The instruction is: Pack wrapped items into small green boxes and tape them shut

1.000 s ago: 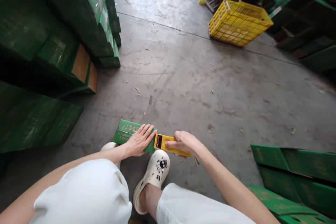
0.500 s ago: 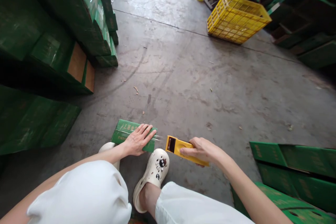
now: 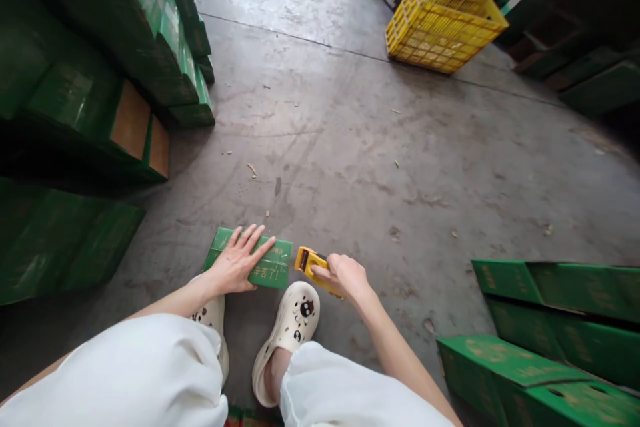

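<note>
The left hand [image 3: 237, 265] lay flat with its fingers spread on the small green box [image 3: 274, 265], which was near, left of centre, just above the white clogs [image 3: 299, 313]. The right hand [image 3: 345, 275] was closed around the yellow tool [image 3: 311, 263], whose front end stood just right of the box, apart from it. Green cartons [image 3: 165, 47] were stacked at the far left, and a yellow crate [image 3: 444, 27] stood on the floor [image 3: 350, 147] at the far right.
</note>
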